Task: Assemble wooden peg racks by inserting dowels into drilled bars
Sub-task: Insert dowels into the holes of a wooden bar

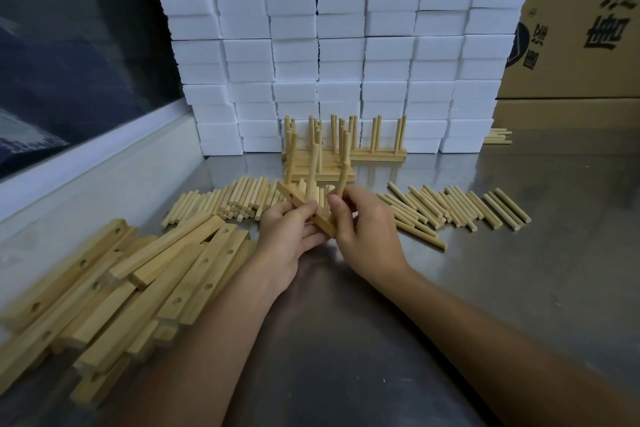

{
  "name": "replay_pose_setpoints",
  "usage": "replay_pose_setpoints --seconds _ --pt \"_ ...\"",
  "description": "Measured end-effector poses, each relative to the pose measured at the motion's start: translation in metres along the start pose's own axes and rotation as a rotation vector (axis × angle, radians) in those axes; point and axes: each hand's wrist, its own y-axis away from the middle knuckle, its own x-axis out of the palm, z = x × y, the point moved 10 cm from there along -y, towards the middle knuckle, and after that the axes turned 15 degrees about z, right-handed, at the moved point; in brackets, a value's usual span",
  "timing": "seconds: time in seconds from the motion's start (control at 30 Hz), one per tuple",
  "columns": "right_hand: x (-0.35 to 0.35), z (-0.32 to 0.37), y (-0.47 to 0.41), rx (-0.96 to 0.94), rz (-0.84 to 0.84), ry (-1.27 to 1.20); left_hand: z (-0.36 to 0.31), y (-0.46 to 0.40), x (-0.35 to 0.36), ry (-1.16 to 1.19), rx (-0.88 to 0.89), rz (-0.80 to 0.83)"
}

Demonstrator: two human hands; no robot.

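Observation:
My left hand [287, 236] grips a drilled wooden bar [291, 198], held tilted above the metal table, with two dowels standing up from it. My right hand [363, 225] pinches a third dowel [341, 182] at the bar's near end, right beside the bar; whether its tip sits in a hole is hidden by my fingers. Loose dowels lie in a heap [239, 201] behind my left hand, and more dowels [450, 208] lie in a row to the right. Drilled bars are piled [114, 288] at the left.
Finished peg racks [346, 149] stand behind my hands against a wall of stacked white foam blocks [346, 45]. A cardboard box [581, 28] stands at the back right, with a few dowels [498, 136] at its foot. A window [76, 45] runs along the left.

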Motion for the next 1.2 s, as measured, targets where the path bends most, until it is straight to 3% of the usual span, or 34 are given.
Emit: replay_pose_setpoints --seconds 0.17,0.43,0.87,0.97,1.2 --pt "-0.008 -0.005 0.000 0.041 -0.056 0.007 -0.001 0.000 0.001 0.039 0.023 0.021" --pt "0.006 -0.016 -0.005 0.096 0.106 0.029 -0.002 0.002 -0.001 0.067 0.054 -0.003" --pt "-0.072 -0.097 -0.005 0.471 -0.128 0.088 0.000 -0.003 -0.001 -0.136 0.050 -0.007" --pt "-0.091 -0.108 -0.005 0.548 -0.192 0.200 0.000 -0.004 -0.002 -0.164 0.062 -0.013" --pt "-0.099 -0.131 -0.035 0.611 -0.157 0.217 -0.002 -0.005 -0.001 -0.252 0.078 -0.009"
